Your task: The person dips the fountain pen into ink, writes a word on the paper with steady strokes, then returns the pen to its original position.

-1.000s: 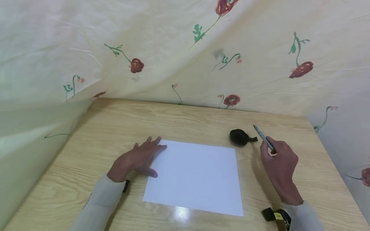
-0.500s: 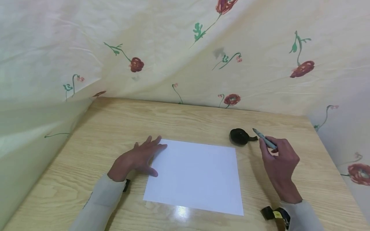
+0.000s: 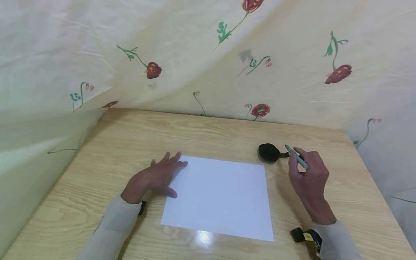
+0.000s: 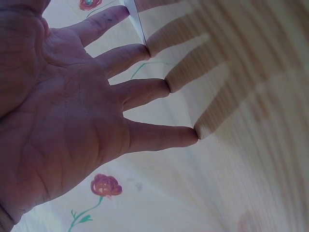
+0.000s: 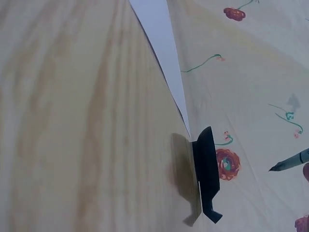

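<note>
My left hand [image 3: 158, 177] is spread over the left edge of a white sheet of paper [image 3: 224, 198], thumb and index finger on it. In the left wrist view, the straight fingertips [image 4: 186, 136] touch the wooden table. My right hand [image 3: 310, 177] pinches a grey pen [image 3: 297, 157] between thumb and fingers, above the table right of the paper. The pen's dark tip [image 5: 276, 168] points away and to the left, with no cap on it. Just left of the pen lies a glossy black rounded object [image 3: 268, 153] with a short bent stem, beyond the paper's far right corner.
A pale wood table [image 3: 182, 133] spreads under everything. Cream cloth [image 3: 195, 47] with red flowers hangs behind it and along both sides. A black strapped device [image 3: 305, 236] sits at the right wrist, low over the table.
My right hand has shifted slightly left with the pen, whose tip now sits right by the black object's stem. The left hand and the paper stay in place.
</note>
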Demonstrator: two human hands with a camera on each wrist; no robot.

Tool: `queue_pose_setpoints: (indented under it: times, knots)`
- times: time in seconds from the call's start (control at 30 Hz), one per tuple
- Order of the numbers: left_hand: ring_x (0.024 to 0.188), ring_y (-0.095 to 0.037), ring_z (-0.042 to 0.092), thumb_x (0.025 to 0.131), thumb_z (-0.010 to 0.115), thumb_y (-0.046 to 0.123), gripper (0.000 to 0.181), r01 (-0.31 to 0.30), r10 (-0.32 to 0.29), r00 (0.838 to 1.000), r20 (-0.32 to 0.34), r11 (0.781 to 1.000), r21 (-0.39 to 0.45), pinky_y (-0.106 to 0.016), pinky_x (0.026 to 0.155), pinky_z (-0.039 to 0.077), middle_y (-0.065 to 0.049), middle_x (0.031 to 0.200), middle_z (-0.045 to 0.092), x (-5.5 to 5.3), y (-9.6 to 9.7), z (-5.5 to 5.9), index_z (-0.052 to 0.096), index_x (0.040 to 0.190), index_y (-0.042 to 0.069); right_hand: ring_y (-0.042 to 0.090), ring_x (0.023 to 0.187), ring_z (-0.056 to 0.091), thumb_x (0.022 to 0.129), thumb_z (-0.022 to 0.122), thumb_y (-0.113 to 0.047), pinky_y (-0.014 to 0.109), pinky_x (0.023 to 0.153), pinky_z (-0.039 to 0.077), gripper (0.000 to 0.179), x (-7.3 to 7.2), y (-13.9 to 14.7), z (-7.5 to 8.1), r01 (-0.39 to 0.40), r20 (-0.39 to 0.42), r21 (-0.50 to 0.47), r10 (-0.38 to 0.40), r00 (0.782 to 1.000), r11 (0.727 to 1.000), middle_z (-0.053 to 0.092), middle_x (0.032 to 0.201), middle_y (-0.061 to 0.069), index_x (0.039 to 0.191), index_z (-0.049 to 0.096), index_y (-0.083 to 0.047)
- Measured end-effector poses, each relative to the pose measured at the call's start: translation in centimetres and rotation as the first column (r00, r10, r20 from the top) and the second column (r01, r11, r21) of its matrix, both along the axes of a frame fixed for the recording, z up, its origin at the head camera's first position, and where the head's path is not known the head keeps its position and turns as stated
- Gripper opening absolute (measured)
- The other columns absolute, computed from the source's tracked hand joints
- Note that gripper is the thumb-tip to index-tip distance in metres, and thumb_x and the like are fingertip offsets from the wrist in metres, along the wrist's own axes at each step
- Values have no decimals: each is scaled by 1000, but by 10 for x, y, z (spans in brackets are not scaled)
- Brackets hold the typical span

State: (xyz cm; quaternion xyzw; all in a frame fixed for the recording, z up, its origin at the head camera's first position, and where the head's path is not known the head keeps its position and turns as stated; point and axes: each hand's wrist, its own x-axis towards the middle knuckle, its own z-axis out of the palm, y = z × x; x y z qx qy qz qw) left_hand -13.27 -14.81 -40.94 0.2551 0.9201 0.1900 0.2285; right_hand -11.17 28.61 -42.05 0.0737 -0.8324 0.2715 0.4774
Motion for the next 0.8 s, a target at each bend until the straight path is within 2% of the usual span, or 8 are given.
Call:
queue_pose_setpoints:
  times: [0.1,0.2,0.27,0.33,0.47,0.63,0.8]
  knots:
    - [149,-46,-2,71,91,29,106,5,-6,1000,5,1000,6,-78,105,7,-17,166,6,0,0,0,31,157,13,34,62,58,86,62,-8,24,60,35,28,-2,1,1,-16,-13,37,16,1000,999,66,79,25,107,74,7]
    - [149,-46,-2,71,91,29,106,9,-9,1000,11,1000,7,-78,106,6,-16,166,6,-1,0,-1,31,157,13,37,57,59,87,59,-12,32,54,35,32,-4,3,3,-36,-31,77,38,999,996,69,78,24,109,74,5]
    - [149,-45,-2,72,91,30,106,10,-10,1000,14,1000,5,-78,106,6,-16,166,5,-2,0,-2,30,157,14,32,53,57,88,57,-15,30,51,35,34,-6,5,4,-51,-38,95,55,998,994,70,77,22,110,74,4]
    - [149,-44,-3,72,90,30,106,11,-11,1000,19,1000,2,-77,107,6,-15,166,5,-3,1,-2,30,158,15,27,52,55,88,55,-15,21,53,36,35,-8,5,6,-72,-35,98,76,997,993,71,77,20,110,75,3]
    - [149,-44,-4,73,90,30,106,13,-13,1000,23,1000,-5,-77,106,6,-15,166,4,-4,1,-1,29,158,15,25,58,57,88,56,-14,7,68,36,32,-12,1,7,-111,-36,63,113,993,992,73,82,19,107,76,3]
    - [149,-45,-4,73,90,29,105,6,-6,1000,20,1000,-3,-77,106,5,-15,166,4,-5,-2,1,29,158,15,30,61,62,87,62,-11,5,76,38,24,-21,-5,10,-139,-79,31,141,987,990,72,80,18,98,77,4]
    - [149,-45,-4,72,91,29,106,4,-4,1000,30,1000,10,-78,106,5,-15,166,4,-5,-2,1,30,158,15,31,60,66,83,70,-15,4,70,35,22,-25,-6,10,-96,-64,71,101,993,993,71,75,17,88,73,6]
